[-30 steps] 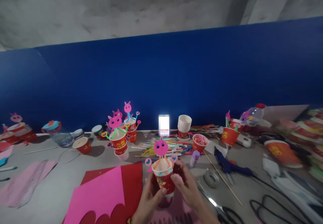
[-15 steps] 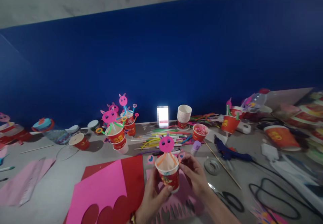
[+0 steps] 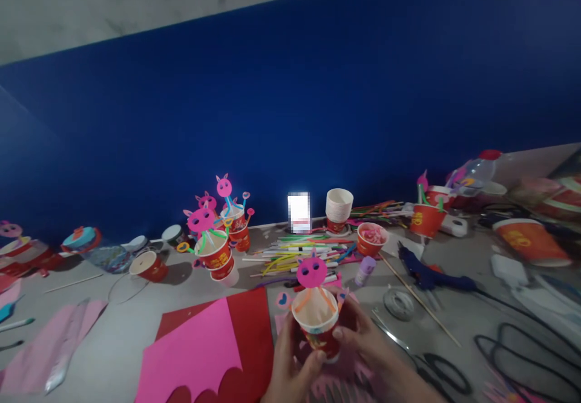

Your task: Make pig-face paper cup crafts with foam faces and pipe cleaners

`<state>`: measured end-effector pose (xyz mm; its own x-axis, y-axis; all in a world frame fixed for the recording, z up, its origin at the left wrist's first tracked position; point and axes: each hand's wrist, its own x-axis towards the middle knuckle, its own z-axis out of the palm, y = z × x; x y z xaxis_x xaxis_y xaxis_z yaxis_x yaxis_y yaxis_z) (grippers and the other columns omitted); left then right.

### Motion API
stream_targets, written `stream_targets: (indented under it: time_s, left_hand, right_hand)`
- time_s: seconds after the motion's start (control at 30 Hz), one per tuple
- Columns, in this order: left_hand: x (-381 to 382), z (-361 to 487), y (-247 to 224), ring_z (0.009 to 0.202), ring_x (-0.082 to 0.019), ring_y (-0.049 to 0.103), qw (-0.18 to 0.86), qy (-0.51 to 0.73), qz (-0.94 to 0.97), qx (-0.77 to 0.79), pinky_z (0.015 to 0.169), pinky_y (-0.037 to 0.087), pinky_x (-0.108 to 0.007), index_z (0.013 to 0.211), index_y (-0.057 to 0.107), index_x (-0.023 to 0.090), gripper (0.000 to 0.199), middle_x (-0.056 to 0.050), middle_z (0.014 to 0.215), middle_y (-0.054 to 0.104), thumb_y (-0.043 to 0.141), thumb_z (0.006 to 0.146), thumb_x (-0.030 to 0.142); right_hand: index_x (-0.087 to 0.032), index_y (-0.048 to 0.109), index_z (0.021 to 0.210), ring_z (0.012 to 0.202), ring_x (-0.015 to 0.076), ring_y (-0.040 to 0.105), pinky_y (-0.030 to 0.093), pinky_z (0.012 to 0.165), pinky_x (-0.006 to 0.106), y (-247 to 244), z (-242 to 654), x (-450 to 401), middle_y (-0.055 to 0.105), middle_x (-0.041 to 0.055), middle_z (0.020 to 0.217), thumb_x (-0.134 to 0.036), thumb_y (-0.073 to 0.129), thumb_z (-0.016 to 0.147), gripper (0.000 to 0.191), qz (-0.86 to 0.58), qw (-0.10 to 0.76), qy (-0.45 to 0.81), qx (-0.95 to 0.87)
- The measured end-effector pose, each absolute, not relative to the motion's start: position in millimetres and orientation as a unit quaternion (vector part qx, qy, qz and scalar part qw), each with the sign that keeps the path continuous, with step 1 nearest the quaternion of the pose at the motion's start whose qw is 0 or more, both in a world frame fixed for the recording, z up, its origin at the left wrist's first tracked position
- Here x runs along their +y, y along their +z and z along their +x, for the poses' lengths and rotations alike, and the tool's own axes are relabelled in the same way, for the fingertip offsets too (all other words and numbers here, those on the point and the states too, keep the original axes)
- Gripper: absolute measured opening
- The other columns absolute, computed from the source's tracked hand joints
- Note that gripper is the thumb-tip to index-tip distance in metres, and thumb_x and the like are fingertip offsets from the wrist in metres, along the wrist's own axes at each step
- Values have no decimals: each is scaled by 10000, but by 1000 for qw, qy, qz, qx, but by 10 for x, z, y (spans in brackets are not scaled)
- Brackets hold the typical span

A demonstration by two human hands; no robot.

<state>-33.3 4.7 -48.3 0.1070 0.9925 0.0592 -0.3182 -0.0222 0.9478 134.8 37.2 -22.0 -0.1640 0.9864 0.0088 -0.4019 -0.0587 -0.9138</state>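
Between my hands is a red paper cup (image 3: 323,337) with a white rim, slightly tilted. A pink paper face (image 3: 311,271) with ears rises above it, and orange strips fan out inside its mouth. Small paper discs, one a pink disc (image 3: 284,300) with a blue heart, stick out at both sides. My left hand (image 3: 293,363) wraps the cup's left side and base, thumb across the front. My right hand (image 3: 363,333) closes on the right side, its thumb against the wall and its fingers partly hidden behind the cup. Beneath lies pink paper (image 3: 349,385) with a jagged dark pattern.
Pink sheet (image 3: 195,348) and red sheet (image 3: 254,330) lie left. Finished-looking cup figures (image 3: 213,252) stand behind. Colored sticks (image 3: 304,255), stacked cups (image 3: 339,203) and a glue stick (image 3: 365,270) are beyond; scissors (image 3: 436,370), tape (image 3: 398,303) and a blue glue gun (image 3: 431,276) lie right.
My right hand has gone from the disc at the cup's right edge to the cup's side, thumb now on the wall. The view has shifted slightly, moving the scene right.
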Motion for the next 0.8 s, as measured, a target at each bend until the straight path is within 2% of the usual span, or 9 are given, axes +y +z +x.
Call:
stream_targets:
  time_s: [0.13,0.3,0.5,0.67,0.8]
  left_hand:
    - [132,-381,-533,1412,-376,428,593,558,460,354,1145,389,-472,1476,434,288,819,-136,1535,474,801,761,441]
    - [225,-411,-411,1378,-370,472,586,538,483,365,1141,390,-472,1383,538,260,705,-140,1459,559,827,748,356]
    - [273,-377,-396,1342,-366,515,593,561,466,342,1125,409,-489,1356,562,263,607,-132,1444,577,786,797,342]
    - [237,-425,-435,1379,-370,473,563,571,475,362,1144,391,-472,1374,558,261,663,-128,1461,566,812,768,344]
    - [207,-465,-483,1394,-383,453,560,577,480,351,1147,388,-496,1401,536,247,733,-143,1491,533,832,741,365]
  right_hand:
    - [-265,705,1121,1089,343,681,519,965,490,-280,1345,422,746,140,1146,-510,860,670,537,-351,538,631,-436]
    - [-243,705,1101,1029,316,706,539,931,471,-197,1313,447,757,123,1108,-458,838,727,451,-317,537,635,-456]
    - [-257,674,1185,964,285,713,573,868,437,-90,1283,428,745,105,1130,-511,794,766,505,-344,512,624,-479]
    - [-251,621,1251,984,300,713,574,884,459,-145,1222,387,711,123,1216,-549,815,720,639,-344,500,618,-501]
    - [-229,609,1245,1033,315,704,562,919,464,-190,1190,362,696,140,1242,-522,807,741,616,-356,497,599,-516]
